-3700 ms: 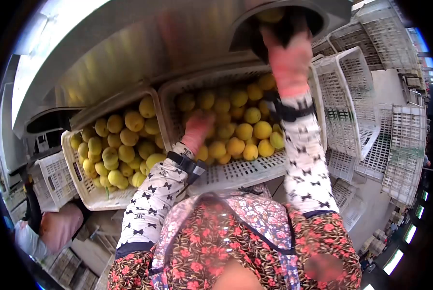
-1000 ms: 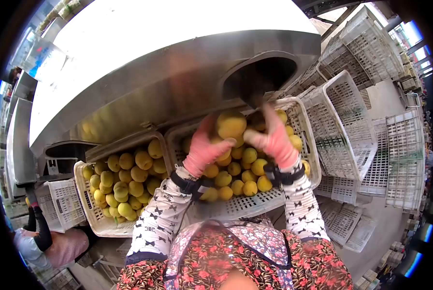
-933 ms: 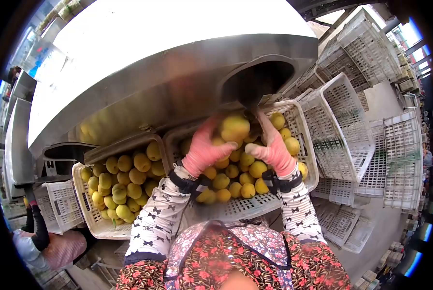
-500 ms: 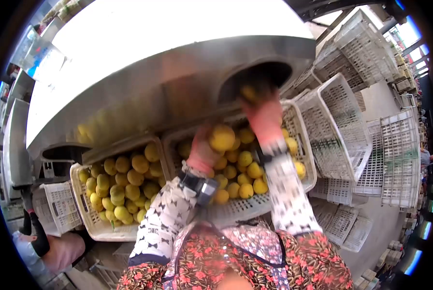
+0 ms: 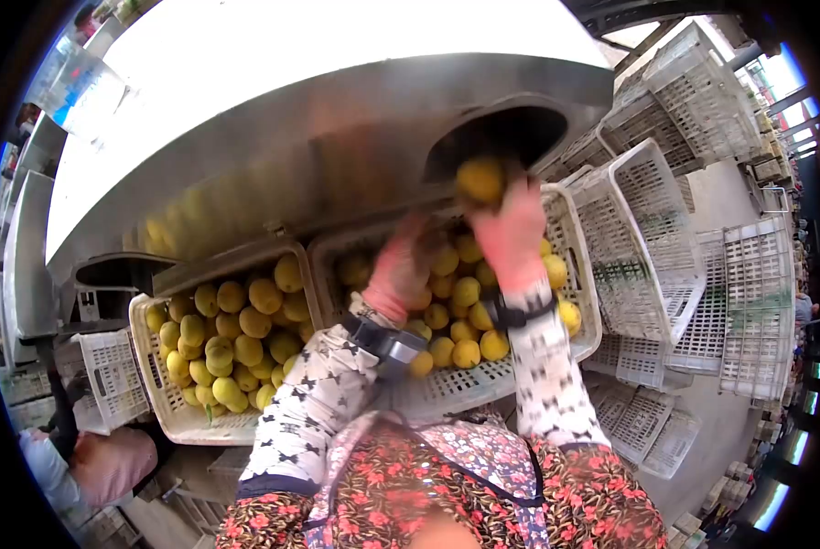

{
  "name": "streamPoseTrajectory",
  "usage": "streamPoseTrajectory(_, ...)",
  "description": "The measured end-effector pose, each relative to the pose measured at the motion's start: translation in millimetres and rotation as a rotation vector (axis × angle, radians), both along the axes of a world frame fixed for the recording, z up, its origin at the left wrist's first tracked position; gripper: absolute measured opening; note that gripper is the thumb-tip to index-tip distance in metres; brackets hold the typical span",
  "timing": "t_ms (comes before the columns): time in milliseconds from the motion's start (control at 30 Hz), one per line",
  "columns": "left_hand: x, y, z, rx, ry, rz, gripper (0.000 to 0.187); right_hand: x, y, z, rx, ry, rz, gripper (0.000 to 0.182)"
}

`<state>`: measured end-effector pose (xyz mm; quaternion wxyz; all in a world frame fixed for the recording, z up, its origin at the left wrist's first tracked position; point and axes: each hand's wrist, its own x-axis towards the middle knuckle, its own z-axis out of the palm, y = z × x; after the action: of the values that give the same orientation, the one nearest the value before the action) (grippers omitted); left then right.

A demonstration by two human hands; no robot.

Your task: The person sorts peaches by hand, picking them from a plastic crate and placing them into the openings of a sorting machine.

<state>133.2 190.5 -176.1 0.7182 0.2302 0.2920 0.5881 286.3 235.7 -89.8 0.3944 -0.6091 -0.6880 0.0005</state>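
My right hand (image 5: pixel 509 229) is closed around a yellow round fruit (image 5: pixel 480 180), just in front of the dark oval opening (image 5: pixel 529 128) in the metal panel. My left hand (image 5: pixel 399 270) is over the left part of the middle crate (image 5: pixel 469 400), beside the fruits lying there. Motion smears its fingers, and whether they hold a fruit does not show. Several yellow fruits (image 5: pixel 466 292) lie in this crate under both hands.
A second crate (image 5: pixel 138 339) of yellow fruits stands to the left. The metal panel (image 5: pixel 337 151) spans the front, below a white top. Stacked white crates (image 5: pixel 639 242) stand at right. A co-worker's arm (image 5: pixel 62 416) is at lower left.
My right hand has drawn back slightly from the opening, and its fruit now shows more clearly. The fruit seen at my left hand before no longer shows there; that hand has moved a little.
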Motion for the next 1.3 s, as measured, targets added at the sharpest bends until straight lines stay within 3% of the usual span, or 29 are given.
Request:
streamPoseTrajectory(33, -17, -14, -28, 0.032, 0.246, 0.05, 0.042, 1, 56, -28, 0.099, -0.334, -0.039, 0.071)
streamPoseTrajectory(100, -49, -41, -84, 0.034, 0.772, 0.141, 0.039, -16, 73, -12, -0.308, -0.359, -0.194, 0.072)
streamPoseTrajectory(133, -58, -48, -62, -0.152, 0.721, 0.17, 0.038, -7, 76, -4, 0.028, -0.15, -0.143, 0.068)
streamPoseTrajectory(167, -62, -58, -50, -0.344, 0.661, 0.198, 0.037, 4, 64, -4, 0.091, -0.052, -0.064, 0.066)
streamPoseTrajectory(233, -67, -68, -57, -0.395, 1.011, 0.191, 0.042, 27, 27, 0, 0.237, 0.144, 0.094, 0.062)
streamPoseTrajectory(300, -68, -79, -71, -0.393, 1.287, 0.149, 0.046, 43, -7, -31, -0.253, 0.205, 0.27, 0.055)
streamPoseTrajectory(367, -66, -72, -93, -0.313, 1.49, 0.082, 0.05, 45, -35, -106, -0.48, -0.304, 0.355, 0.052)
streamPoseTrajectory(467, -56, -61, -122, -0.173, 1.62, 0.122, 0.045, 27, -33, -199, -0.839, -0.586, 0.421, 0.05)
streamPoseTrajectory(533, -51, -46, -126, 0.016, 1.887, -0.104, 0.044, 15, -19, -231, -0.849, -0.621, 0.5, 0.051)
streamPoseTrajectory(567, -49, -37, -129, 0.117, 2.008, -0.226, 0.044, 11, -11, -241, -0.853, -0.639, 0.538, 0.051)
streamPoseTrajectory(667, -40, -18, -154, 0.054, 2.085, -0.366, 0.056, 12, 1, -196, -0.99, -0.664, 0.667, 0.063)
streamPoseTrajectory(767, -34, -3, -137, 0.142, 2.17, -0.359, 0.061, 49, -13, -200, -0.711, -0.148, 0.742, 0.081)
streamPoseTrajectory(800, -35, -2, -138, 0.149, 2.16, -0.36, 0.062, 62, -23, -186, -0.92, 0.285, 0.739, 0.086)
streamPoseTrajectory(867, -38, 0, -141, 0.176, 2.142, -0.356, 0.064, 77, -48, -105, -1.244, 1.187, 0.653, 0.098)
streamPoseTrajectory(900, -39, 1, -139, 0.189, 2.134, -0.379, 0.065, 84, -60, -110, -1.125, 1.466, 0.764, 0.104)
streamPoseTrajectory(967, -39, -2, -128, 0.225, 2.125, -0.422, 0.066, 78, -64, -91, -0.886, 1.406, 0.635, 0.102)
streamPoseTrajectory(1067, -32, 0, -123, 0.216, 2.146, -0.507, 0.069, 51, -44, -29, -0.559, 1.017, 0.505, 0.096)
streamPoseTrajectory(1167, -36, 3, -142, 0.251, 2.05, -0.471, 0.072, 46, -16, -21, -0.138, 0.329, 0.363, 0.092)
streamPoseTrajectory(1300, -24, -1, -109, 0.289, 2.137, -0.608, 0.076, 24, 12, -14, 0.037, 0.132, 0.19, 0.084)
